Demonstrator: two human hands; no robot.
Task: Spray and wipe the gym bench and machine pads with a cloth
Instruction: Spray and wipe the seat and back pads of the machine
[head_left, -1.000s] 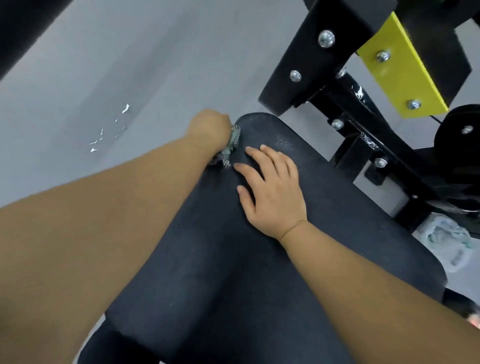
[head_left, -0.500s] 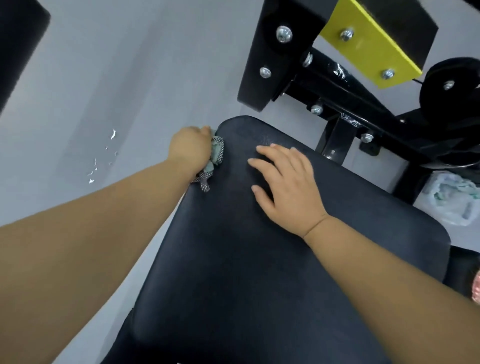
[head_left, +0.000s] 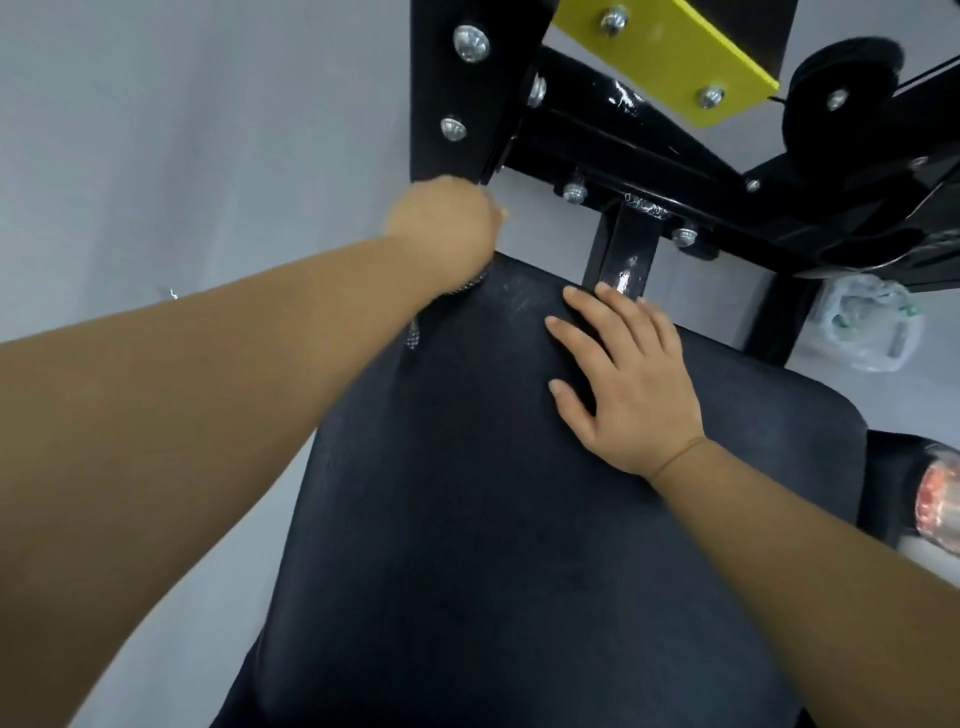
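A black padded bench pad (head_left: 493, 519) fills the middle of the view. My left hand (head_left: 447, 223) is a blurred fist at the pad's far left corner and grips a small checked cloth (head_left: 415, 338); only a hanging scrap of the cloth shows under my wrist. My right hand (head_left: 628, 384) lies flat on the pad's far edge with straight fingers, the fingertips touching the black post behind the pad.
A black steel machine frame (head_left: 467, 104) with bolts and a yellow plate (head_left: 670, 57) rises just beyond the pad. A black pulley wheel (head_left: 841, 93) is at the top right. A crumpled plastic bag (head_left: 867, 322) lies on the grey floor to the right.
My left hand has slid with the cloth from the pad's left side up to its far corner. My right hand has moved toward the far edge. The view has come closer to the frame.
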